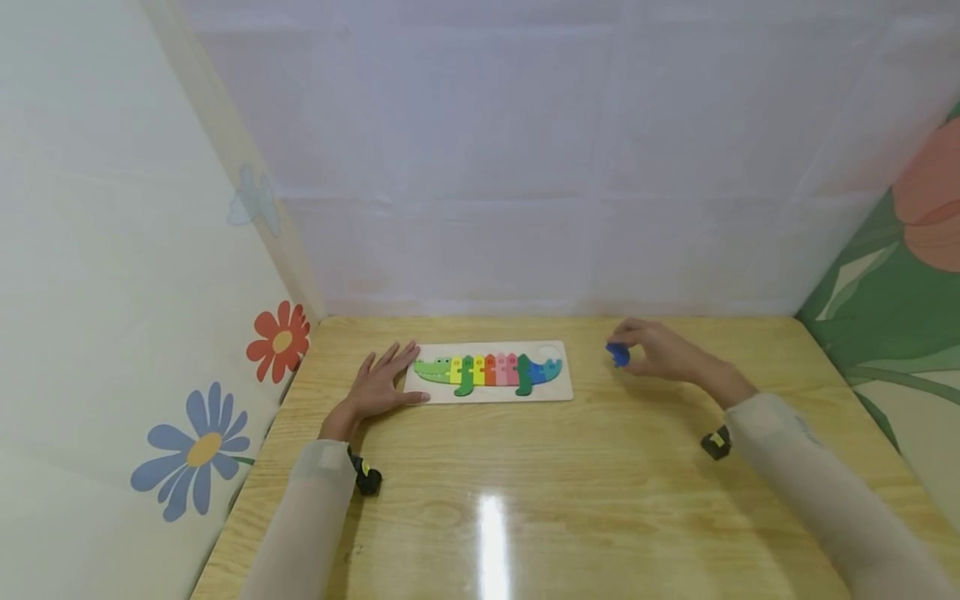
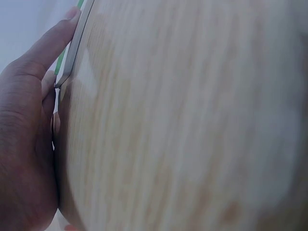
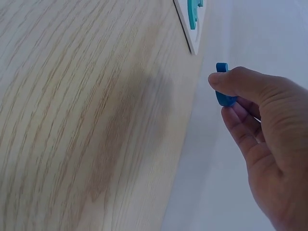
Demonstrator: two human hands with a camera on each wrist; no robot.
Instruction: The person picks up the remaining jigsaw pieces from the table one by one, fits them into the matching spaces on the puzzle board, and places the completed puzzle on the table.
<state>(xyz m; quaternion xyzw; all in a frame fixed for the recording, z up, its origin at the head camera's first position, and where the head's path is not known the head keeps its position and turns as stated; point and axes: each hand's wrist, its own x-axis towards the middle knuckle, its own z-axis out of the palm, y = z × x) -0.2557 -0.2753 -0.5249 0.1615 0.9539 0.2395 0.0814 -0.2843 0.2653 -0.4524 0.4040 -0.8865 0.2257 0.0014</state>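
A white puzzle board (image 1: 487,397) lies on the table, bearing a crocodile (image 1: 491,370) of colourful interlocking pieces. At its upper right corner, above the blue tail (image 1: 551,371), shows a pale rounded outline. My left hand (image 1: 378,386) rests with spread fingers on the board's left end; in the left wrist view its thumb (image 2: 55,41) lies along the board's edge. To the right of the board, my right hand (image 1: 663,350) pinches a small blue puzzle piece (image 1: 618,355) between thumb and fingers. The right wrist view shows that piece (image 3: 225,99) held above the table, apart from the board.
The wooden table (image 1: 570,483) reaches back to a white cloth wall (image 1: 525,167). Printed flowers decorate the left side panel (image 1: 202,450), and large leaves the right one (image 1: 892,317). Small black devices (image 1: 367,479) sit at both wrists.
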